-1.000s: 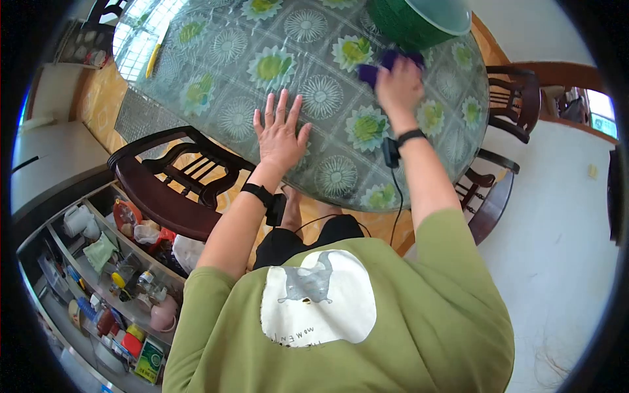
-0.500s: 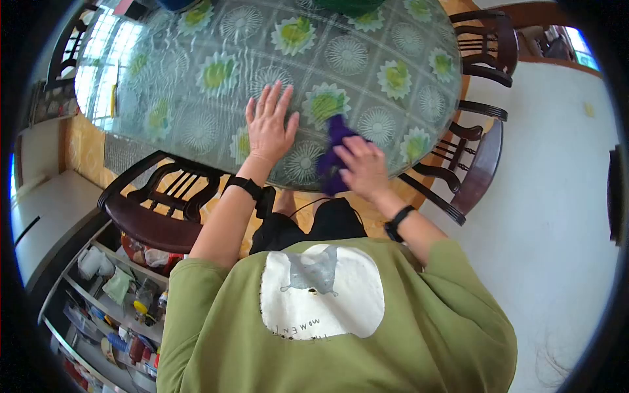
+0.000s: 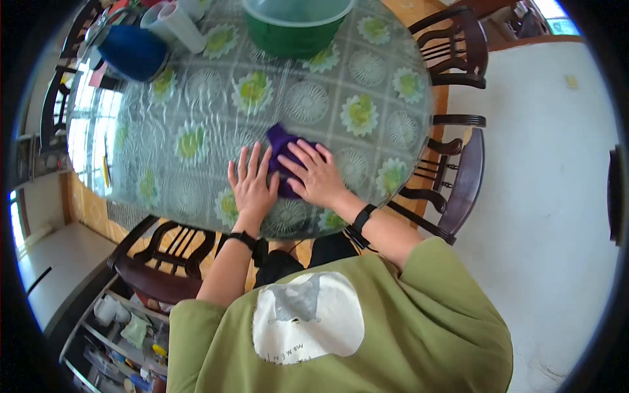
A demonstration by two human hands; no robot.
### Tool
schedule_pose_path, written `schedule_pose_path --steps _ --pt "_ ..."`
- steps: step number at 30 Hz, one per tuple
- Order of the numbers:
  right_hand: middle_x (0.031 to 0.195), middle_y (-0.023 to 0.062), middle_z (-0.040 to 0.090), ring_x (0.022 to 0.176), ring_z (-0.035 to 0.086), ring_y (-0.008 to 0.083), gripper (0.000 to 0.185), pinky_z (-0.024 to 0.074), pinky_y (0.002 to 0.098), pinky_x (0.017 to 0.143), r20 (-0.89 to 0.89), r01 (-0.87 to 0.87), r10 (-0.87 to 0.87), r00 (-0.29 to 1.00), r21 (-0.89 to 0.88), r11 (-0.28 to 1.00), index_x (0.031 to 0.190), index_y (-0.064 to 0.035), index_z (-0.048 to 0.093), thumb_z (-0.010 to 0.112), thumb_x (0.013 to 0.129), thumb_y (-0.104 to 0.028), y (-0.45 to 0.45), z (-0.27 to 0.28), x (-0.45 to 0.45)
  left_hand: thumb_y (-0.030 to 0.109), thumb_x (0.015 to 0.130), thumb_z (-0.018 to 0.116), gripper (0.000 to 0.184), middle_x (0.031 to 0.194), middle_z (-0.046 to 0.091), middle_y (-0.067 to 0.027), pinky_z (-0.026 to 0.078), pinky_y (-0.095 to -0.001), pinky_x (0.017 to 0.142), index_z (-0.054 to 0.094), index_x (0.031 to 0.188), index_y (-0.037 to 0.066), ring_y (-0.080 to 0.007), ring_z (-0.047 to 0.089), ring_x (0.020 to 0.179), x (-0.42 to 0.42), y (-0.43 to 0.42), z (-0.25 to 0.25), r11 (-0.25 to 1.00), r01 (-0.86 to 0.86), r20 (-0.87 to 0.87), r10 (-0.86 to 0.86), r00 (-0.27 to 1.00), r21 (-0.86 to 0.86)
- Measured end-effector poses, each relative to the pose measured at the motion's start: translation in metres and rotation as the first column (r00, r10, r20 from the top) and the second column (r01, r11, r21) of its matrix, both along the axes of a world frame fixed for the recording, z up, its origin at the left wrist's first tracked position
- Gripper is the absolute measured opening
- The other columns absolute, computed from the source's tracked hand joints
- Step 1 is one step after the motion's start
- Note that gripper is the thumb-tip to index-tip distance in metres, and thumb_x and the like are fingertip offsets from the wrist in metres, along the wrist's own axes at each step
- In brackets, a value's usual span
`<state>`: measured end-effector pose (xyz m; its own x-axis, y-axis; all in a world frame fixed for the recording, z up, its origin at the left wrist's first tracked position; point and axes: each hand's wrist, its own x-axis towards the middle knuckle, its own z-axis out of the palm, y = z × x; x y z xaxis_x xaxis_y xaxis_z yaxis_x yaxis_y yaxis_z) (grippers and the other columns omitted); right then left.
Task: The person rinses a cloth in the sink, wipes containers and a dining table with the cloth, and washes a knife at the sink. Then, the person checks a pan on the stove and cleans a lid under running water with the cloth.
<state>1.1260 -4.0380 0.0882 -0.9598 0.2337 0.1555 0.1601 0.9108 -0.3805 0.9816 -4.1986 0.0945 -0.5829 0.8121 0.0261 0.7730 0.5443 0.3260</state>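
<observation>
A crumpled purple cloth [image 3: 278,139] lies on the patterned, oval tabletop [image 3: 308,103] close to its near edge. My right hand [image 3: 317,175] rests flat on top of the cloth with its fingers spread, covering part of it. Just left of the cloth, my left hand [image 3: 253,188] is flat on the table, fingers stretched out and holding nothing. Its thumb side comes close to the cloth's edge. Both wrists wear black bands.
A green tub [image 3: 291,39] stands at the far side. A blue kettle [image 3: 134,52] and white cups [image 3: 180,26] are at the far left. Dark wooden chairs [image 3: 458,183] surround the table, one [image 3: 160,265] near my left arm. A cluttered shelf [image 3: 124,334] is at lower left.
My right hand and the purple cloth have moved left and away from the table edge, nearer my left hand. The view has shifted, bringing the tub and kettle further in.
</observation>
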Motion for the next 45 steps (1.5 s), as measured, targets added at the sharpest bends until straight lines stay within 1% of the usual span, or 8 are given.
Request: schedule_pose_path --steps 4,8,18,26,32,38,42,45 --pt "0.162 0.0101 0.046 0.154 0.037 0.0301 0.061 0.0273 0.0542 0.123 0.058 -0.067 0.068 0.996 -0.023 0.998 0.156 -0.0276 0.050 0.061 0.100 -0.047 0.074 0.006 0.003 0.038 0.102 0.061 0.061 0.171 0.039 -0.0025 0.014 -0.0579 0.129 0.050 0.160 0.025 -0.0311 0.027 0.161 -0.001 0.003 0.005 0.998 0.032 -0.019 -0.033 0.999 -0.059" --pt "0.160 0.0099 0.049 0.153 0.038 0.0306 0.060 0.0275 0.0539 0.123 -0.008 0.241 -0.242 0.970 0.129 0.962 0.156 -0.0242 0.052 0.056 0.102 -0.050 0.177 0.001 -0.019 0.039 0.102 0.060 0.060 0.171 0.039 -0.0033 0.012 -0.0578 0.130 0.051 0.159 0.024 -0.0319 0.027 0.160 0.000 0.007 0.003 0.997 0.008 -0.019 -0.010 1.000 -0.082" --pt "0.161 0.0113 0.049 0.153 0.040 0.0310 0.059 0.0267 0.0534 0.122 -0.160 0.453 -0.425 0.891 0.248 0.856 0.158 -0.0227 0.051 0.053 0.105 -0.050 0.350 -0.032 -0.057 0.034 0.103 0.060 0.059 0.170 0.039 -0.0040 0.011 -0.0555 0.132 0.051 0.159 0.022 -0.0322 0.025 0.161 0.000 0.011 0.005 0.990 0.014 -0.015 -0.016 1.000 -0.143" --pt "0.167 0.0226 0.036 0.152 0.035 0.0444 0.062 0.0295 0.0614 0.121 -0.011 0.856 -0.863 0.506 0.128 0.500 0.162 -0.0162 0.044 0.051 0.108 -0.045 0.304 -0.033 0.090 0.037 0.100 0.062 0.060 0.169 0.042 -0.0028 0.013 -0.0559 0.130 0.053 0.158 0.025 -0.0315 0.029 0.160 0.000 0.006 0.008 0.998 0.000 -0.006 0.000 1.000 -0.070" --pt "0.168 0.0250 0.031 0.157 0.026 0.0462 0.059 0.0207 0.0651 0.125 0.082 0.625 -0.669 0.739 0.286 0.726 0.162 -0.0099 0.042 0.050 0.109 -0.036 0.095 -0.013 0.159 0.037 0.101 0.062 0.058 0.167 0.045 -0.0035 0.016 -0.0542 0.130 0.053 0.157 0.025 -0.0293 0.032 0.158 -0.003 -0.006 0.007 0.998 -0.015 0.032 0.013 0.999 0.061" --pt "0.166 0.0243 0.034 0.158 0.028 0.0430 0.068 0.0209 0.0636 0.126 0.137 0.082 -0.101 0.985 0.136 0.987 0.160 -0.0125 0.046 0.061 0.099 -0.040 -0.088 0.006 0.078 0.027 0.094 0.070 0.064 0.165 0.046 -0.0078 0.024 -0.0541 0.128 0.053 0.156 0.020 -0.0323 0.036 0.156 0.001 -0.044 -0.006 0.971 -0.087 0.197 0.043 0.979 0.222" --pt "0.166 0.0203 0.037 0.157 0.030 0.0392 0.067 0.0230 0.0598 0.126 0.025 -0.106 0.104 0.994 0.112 0.988 0.160 -0.0163 0.047 0.063 0.100 -0.041 -0.142 0.006 -0.041 0.019 0.092 0.071 0.065 0.153 0.053 -0.0181 0.048 -0.0482 0.110 0.052 0.153 0.011 -0.0402 0.055 0.138 0.027 -0.113 0.035 0.844 -0.376 0.432 0.197 0.880 0.381" --pt "0.168 0.0184 0.035 0.158 0.029 0.0377 0.067 0.0232 0.0588 0.126 -0.068 -0.164 0.180 0.981 0.196 0.967 0.163 -0.0200 0.042 0.059 0.102 -0.043 -0.176 -0.011 -0.135 0.011 0.092 0.071 0.063 0.144 0.057 -0.0177 0.058 -0.0381 0.091 0.052 0.152 0.006 -0.0314 0.069 0.108 0.033 -0.179 0.082 0.828 -0.385 0.460 0.178 0.870 0.407"
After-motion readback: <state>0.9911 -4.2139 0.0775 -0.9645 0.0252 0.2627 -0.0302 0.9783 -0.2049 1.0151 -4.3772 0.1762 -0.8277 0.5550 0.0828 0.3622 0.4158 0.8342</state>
